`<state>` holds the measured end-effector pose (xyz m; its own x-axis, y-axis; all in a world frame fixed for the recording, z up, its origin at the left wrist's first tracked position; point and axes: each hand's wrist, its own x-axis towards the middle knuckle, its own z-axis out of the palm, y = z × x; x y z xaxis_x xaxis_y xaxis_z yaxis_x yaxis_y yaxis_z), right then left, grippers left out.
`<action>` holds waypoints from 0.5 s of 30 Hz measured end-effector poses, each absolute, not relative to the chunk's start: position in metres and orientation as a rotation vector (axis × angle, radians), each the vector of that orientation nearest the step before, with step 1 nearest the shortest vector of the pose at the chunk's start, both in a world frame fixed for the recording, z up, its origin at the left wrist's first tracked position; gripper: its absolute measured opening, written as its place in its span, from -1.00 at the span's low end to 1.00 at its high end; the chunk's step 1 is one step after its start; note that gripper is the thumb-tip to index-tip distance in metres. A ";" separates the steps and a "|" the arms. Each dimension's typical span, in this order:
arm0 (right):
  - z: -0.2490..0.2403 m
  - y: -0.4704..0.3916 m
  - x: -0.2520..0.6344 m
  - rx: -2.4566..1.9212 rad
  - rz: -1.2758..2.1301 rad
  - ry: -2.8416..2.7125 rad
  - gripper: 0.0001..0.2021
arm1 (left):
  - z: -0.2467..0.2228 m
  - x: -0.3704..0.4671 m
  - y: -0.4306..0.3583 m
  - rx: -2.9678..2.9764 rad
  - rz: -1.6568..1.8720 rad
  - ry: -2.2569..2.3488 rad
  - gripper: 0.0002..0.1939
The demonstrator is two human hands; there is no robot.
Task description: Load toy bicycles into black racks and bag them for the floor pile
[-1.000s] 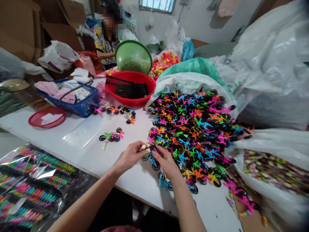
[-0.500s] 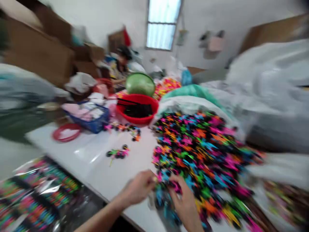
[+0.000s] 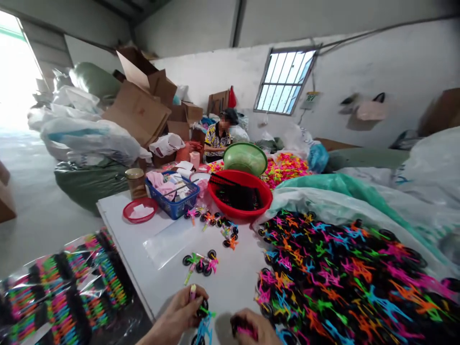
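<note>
At the near edge of the white table, my left hand (image 3: 181, 309) is closed around a small blue toy bicycle (image 3: 204, 328) with black wheels. A pale yellow stick-like piece pokes up between its fingers. Just to the right, my right hand (image 3: 260, 330) has its fingers curled round a pink toy bicycle (image 3: 247, 330), mostly hidden by the hand. Beside it spreads a large pile of toy bicycles (image 3: 323, 278) in pink, blue, orange, green and yellow. A few more toy bicycles (image 3: 200, 262) lie ahead of my left hand, close to a clear plastic bag (image 3: 167, 244).
Farther back stand a red basin (image 3: 266, 203) with black pieces, a green basin (image 3: 246, 155), a blue basket (image 3: 176, 208) and a red tray (image 3: 125, 213). Another person (image 3: 217, 139) sits behind them. Packed bags of colourful toys (image 3: 61, 292) lie low at the left.
The view has swung left and steadied. My hands, earlier at the pile's edge, are now over the table left of it, the left with the blue bicycle, the right with a pink one.
</note>
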<state>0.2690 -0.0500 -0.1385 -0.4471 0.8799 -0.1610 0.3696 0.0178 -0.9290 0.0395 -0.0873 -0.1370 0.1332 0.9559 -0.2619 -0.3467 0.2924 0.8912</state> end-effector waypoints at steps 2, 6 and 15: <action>-0.110 -0.003 0.249 -1.314 1.441 -1.739 -0.76 | -0.143 0.044 -0.086 0.636 1.124 1.018 -0.51; -0.018 0.095 0.210 -1.338 1.051 -1.606 -0.58 | -0.127 0.054 -0.070 0.653 1.232 1.084 -0.51; -0.062 -0.013 0.227 -1.432 1.104 -1.805 -0.60 | -0.091 0.087 -0.035 0.904 1.441 1.250 -0.69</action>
<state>0.2271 -0.0131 -0.0618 -0.2568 0.9650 -0.0528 0.4869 0.0820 -0.8696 0.0867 -0.0349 -0.0906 -0.2367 0.9694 -0.0650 -0.2009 0.0166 0.9795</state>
